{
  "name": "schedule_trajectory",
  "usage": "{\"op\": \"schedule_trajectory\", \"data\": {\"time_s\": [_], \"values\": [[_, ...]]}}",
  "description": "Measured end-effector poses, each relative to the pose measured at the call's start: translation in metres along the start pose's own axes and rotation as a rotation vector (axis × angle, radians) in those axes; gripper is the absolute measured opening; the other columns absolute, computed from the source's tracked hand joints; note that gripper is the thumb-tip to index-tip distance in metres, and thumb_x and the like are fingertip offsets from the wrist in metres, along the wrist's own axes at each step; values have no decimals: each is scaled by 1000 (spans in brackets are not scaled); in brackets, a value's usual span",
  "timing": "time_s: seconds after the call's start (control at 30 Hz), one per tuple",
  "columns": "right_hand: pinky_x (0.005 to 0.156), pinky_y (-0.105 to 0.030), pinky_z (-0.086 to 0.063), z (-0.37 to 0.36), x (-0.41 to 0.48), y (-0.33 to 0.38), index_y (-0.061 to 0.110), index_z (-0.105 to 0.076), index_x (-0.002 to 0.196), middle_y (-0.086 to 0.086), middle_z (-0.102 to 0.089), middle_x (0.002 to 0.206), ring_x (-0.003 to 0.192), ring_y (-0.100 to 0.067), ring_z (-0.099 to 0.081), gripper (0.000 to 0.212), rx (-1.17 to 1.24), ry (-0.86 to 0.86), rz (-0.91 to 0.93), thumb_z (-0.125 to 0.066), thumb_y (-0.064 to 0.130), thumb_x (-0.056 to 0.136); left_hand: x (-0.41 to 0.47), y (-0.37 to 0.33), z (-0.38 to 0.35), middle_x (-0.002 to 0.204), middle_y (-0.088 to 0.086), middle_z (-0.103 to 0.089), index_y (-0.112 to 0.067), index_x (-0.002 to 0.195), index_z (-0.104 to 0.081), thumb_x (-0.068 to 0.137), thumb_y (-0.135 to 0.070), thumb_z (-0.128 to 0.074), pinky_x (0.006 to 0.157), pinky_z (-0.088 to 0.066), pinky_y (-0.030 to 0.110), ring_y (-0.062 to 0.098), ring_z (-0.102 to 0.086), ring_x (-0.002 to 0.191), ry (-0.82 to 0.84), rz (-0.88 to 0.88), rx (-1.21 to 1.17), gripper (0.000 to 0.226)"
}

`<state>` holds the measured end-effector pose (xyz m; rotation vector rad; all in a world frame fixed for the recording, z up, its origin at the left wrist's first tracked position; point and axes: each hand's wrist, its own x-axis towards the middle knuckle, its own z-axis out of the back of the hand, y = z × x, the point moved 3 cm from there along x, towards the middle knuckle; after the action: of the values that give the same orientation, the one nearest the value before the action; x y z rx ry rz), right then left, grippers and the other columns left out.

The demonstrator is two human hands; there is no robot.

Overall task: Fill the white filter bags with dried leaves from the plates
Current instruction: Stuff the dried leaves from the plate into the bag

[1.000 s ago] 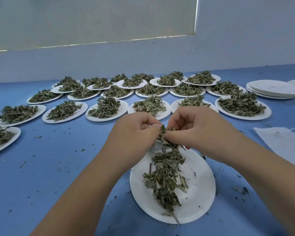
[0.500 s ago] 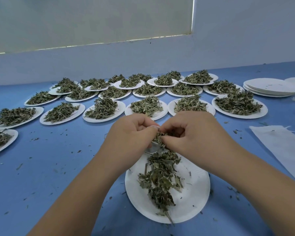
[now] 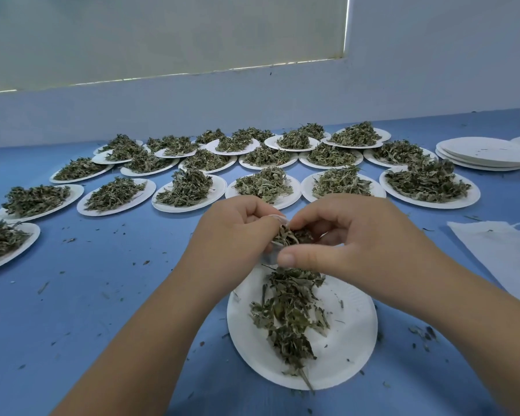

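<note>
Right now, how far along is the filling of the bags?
Likely done: empty plates stacked far right. In hand: left hand holds a small white bag, right hand pinches leaves into it over the near plate. Left: many heaped plates; a flat bag unfilled.

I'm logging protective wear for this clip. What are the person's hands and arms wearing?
The left hand and right hand are bare, with no gloves, rings or watch, and the left forearm and right forearm are uncovered to the frame's edge; no sleeve shows.
</note>
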<state>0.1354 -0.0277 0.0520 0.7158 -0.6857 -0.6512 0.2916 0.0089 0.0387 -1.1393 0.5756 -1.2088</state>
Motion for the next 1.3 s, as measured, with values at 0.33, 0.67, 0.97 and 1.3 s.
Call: {"op": "schedule_trajectory", "data": {"time_s": [0.33, 0.67, 0.97, 1.3], "values": [[67, -23, -52, -1, 2, -7, 35, -73, 80, 12, -69, 71, 69, -2, -64, 10, -67, -95, -26, -78, 29, 74, 0, 0, -2, 46, -3, -49, -18, 75, -71, 87, -14, -62, 38, -29, 12, 1, -43, 35, 26, -11, 11, 15], [61, -37, -48, -5, 2, -2, 22, -75, 73, -1, -65, 66, 64, -14, -57, 9, -286, -120, 103, -70, 22, 80, -4, -3, -4, 42, -9, -47, -15, 74, -72, 87, -12, -63, 38, -31, 11, 4, -51, 42, 41, -6, -8, 16], [63, -38, -49, -11, 1, 5, 19, -75, 75, -4, -62, 74, 71, -18, -57, 17, -401, -88, 90, -60, 21, 83, -6, -7, -6, 45, -4, -49, -6, 78, -71, 88, -7, -62, 37, -31, 8, 3, -49, 36, 34, 9, -69, 13], [62, -37, -50, -8, 3, 5, 20, -75, 73, -6, -65, 68, 68, -21, -60, 17, -429, -45, 31, -60, 20, 81, -8, -7, -11, 42, -7, -51, -9, 73, -70, 86, -6, -62, 36, -31, 8, 2, -48, 35, 20, 0, -47, 16]]}}
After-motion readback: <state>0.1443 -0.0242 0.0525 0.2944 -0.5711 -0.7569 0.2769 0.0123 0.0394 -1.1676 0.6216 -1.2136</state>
